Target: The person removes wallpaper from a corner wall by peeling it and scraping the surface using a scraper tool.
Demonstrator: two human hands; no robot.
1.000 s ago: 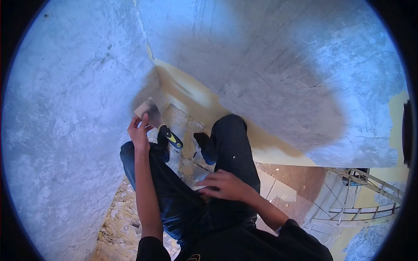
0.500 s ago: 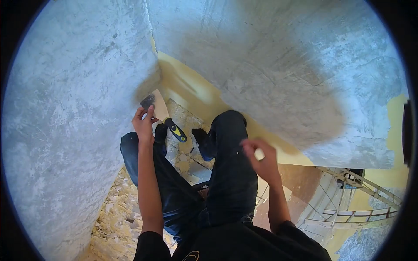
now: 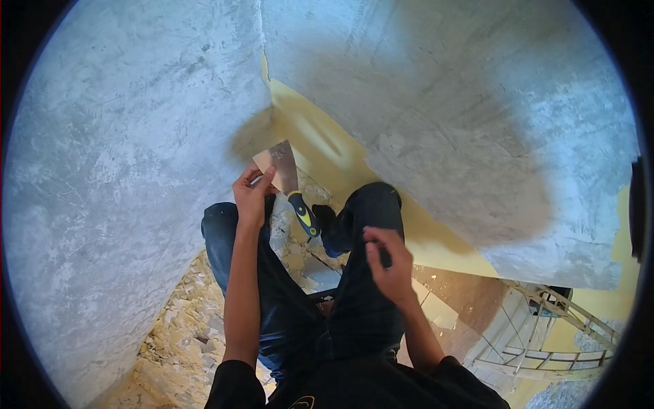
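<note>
My left hand (image 3: 252, 194) grips a putty knife by its blade (image 3: 281, 163), with the thumb on the broad metal face. The knife's black and yellow handle (image 3: 303, 215) hangs free, pointing down towards my feet. My right hand (image 3: 391, 266) hovers over my right knee; its fingers are curled but apart from the thumb, and nothing shows between them. Close ahead of the blade is the wall corner, where a band of yellow paint (image 3: 327, 140) covers the lower part of the right wall (image 3: 443, 136).
Scraped grey wall (image 3: 122, 170) rises close on my left. Flakes of yellow paint (image 3: 184, 320) litter the floor beside and between my legs. A metal ladder-like frame (image 3: 558, 327) is at the lower right, near brown boards (image 3: 470, 293).
The putty knife has turned in my left hand, so its blade faces differently and its handle points more steeply down. My right hand has shifted left and slightly down. The view has shifted somewhat.
</note>
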